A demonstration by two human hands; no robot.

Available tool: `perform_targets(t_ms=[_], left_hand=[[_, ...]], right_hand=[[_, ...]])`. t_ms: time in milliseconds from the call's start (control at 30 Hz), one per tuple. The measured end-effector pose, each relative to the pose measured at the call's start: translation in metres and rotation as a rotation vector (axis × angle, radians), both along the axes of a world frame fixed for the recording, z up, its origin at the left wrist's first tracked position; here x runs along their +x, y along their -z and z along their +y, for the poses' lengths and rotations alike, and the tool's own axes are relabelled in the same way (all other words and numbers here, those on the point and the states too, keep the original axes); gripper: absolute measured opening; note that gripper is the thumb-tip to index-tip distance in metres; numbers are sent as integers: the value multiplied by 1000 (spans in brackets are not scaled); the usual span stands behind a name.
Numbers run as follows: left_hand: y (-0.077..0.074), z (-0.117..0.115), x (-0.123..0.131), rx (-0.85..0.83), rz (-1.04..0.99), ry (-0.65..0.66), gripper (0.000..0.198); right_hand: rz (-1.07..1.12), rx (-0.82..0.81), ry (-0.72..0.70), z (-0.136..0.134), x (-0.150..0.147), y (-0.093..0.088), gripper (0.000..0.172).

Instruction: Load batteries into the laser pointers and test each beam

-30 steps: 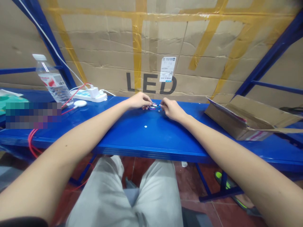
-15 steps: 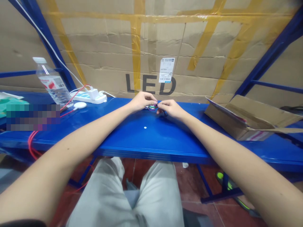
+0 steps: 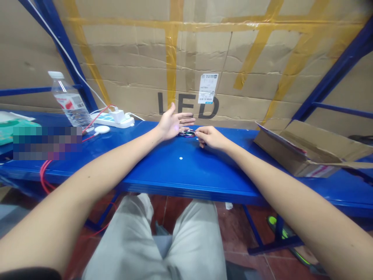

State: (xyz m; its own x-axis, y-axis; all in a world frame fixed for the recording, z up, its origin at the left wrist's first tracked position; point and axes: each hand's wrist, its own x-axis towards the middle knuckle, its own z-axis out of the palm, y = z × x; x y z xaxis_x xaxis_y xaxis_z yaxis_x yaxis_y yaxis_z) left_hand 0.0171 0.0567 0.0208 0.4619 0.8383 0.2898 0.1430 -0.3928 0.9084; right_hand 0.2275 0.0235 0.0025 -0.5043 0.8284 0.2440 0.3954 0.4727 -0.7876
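Observation:
On the blue table (image 3: 157, 163), toward its back edge, lies a small cluster of shiny, multicoloured metallic items (image 3: 188, 133), too small to make out singly. Just left of the cluster is my left hand (image 3: 173, 125), palm turned up and fingers spread, with nothing gripped in it. My right hand (image 3: 210, 137) is at the cluster's right side, thumb and index finger pinched together. What the pinch holds is too small to name. A bit of something dark shows under its curled fingers.
At the left stand a water bottle (image 3: 71, 103) and a white power strip (image 3: 124, 121), with a red cable (image 3: 43, 175) nearby. An open cardboard box (image 3: 294, 155) sits at the right. A large cardboard panel (image 3: 140, 77) rises behind the table.
My left hand has let go of its pinch, turned palm up and spread its fingers. My right hand remains pinched, now slightly apart from the left. The view has shifted slightly.

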Motion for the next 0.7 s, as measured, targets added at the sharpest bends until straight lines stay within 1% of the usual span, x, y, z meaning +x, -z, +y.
perform_targets(t_ms=[100,167,233,333,400,533,700], left_hand=[[1,1,-1,59,89,0,87],[1,2,-1,71,96,27,87],[2,2,-1,10,6,73,89],[5,3,0,-150,-171,135,92],[8,4,1,-225,-237,160,92],[12,6,2,-309,-310,197,92],[13,6,2,-338,-321,195,91]], right_hand=[[-19,13,11,-2,-2,0,33],[-2,15,11,-2,-3,0,33],[22,11,5,-3,-4,0,34],[17,13,7,-4,-5,-1,33],[-4,29,22,-6,-6,-1,32],[-13,55,19,-6,-7,0,33],[-40,89,27,-5,-8,2,33]])
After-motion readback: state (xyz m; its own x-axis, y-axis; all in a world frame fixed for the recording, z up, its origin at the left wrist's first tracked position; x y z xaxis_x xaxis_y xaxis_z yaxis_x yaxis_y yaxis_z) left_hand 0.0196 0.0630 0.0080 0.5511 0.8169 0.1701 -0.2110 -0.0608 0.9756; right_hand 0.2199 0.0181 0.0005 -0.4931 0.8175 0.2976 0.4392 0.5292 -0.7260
